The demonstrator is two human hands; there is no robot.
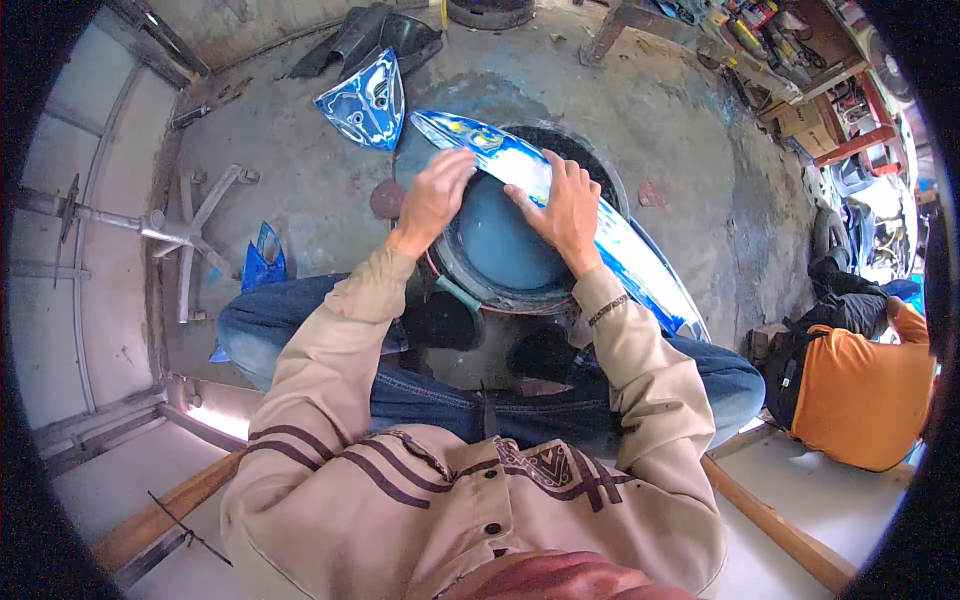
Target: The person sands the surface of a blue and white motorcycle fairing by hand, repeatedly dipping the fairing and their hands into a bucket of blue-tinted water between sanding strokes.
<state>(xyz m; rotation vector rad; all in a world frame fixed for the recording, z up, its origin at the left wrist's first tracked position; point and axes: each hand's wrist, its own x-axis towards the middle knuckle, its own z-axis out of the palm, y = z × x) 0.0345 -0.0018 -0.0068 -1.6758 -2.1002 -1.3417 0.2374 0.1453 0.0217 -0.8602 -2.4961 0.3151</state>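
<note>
A long blue and white body panel point(529, 172), with yellow patches near its far tip, lies slantwise across a round black tub point(508, 302) of cloudy bluish water. My right hand point(565, 212) grips the panel around its middle, thumb on the near edge and fingers over the top. Close to the panel's far left end is my left hand point(436, 198), its fingers bent and pressed together against the near edge. Whatever it may hold is hidden, and the fingertips are slightly blurred. A reddish round pad point(387, 199) lies on the floor left of the tub.
A blue and white pointed cover point(366, 103) sits beyond the tub, by black plastic parts point(372, 40). A metal stand base point(190, 225) and a small blue piece point(263, 262) are at left. At right, a person in orange point(862, 395) bends near cluttered shelves point(790, 60).
</note>
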